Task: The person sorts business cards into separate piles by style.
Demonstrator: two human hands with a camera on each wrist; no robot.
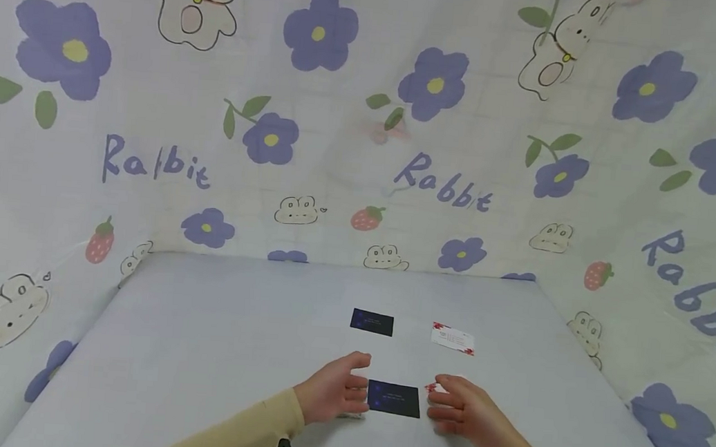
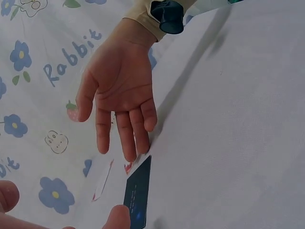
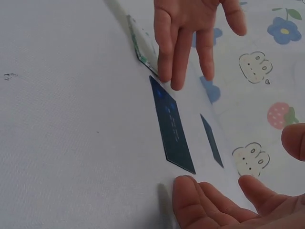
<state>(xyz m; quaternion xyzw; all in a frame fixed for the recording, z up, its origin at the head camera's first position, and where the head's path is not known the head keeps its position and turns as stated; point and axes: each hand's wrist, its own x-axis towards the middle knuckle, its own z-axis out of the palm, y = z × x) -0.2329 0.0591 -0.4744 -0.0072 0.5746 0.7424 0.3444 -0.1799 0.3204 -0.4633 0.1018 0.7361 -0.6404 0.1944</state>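
Observation:
A dark blue card (image 1: 393, 399) with small print lies flat on the table between my two hands. My left hand (image 1: 337, 388) hovers at its left edge, fingers loosely bent, holding nothing. Partly under that hand is a pale patterned card (image 3: 141, 47), possibly a stack. To the right of the dark card, my right hand (image 1: 466, 412) has its palm turned inward and fingers relaxed, with nothing in them. It mostly hides a white card with red corners (image 1: 430, 388). Both palms face each other across the dark card.
Farther back lie a second dark card (image 1: 372, 322) and a white card with red corners (image 1: 452, 338). A white cloth covers the table (image 1: 233, 312). Printed curtains (image 1: 338, 146) with flowers and rabbits hang behind and at both sides.

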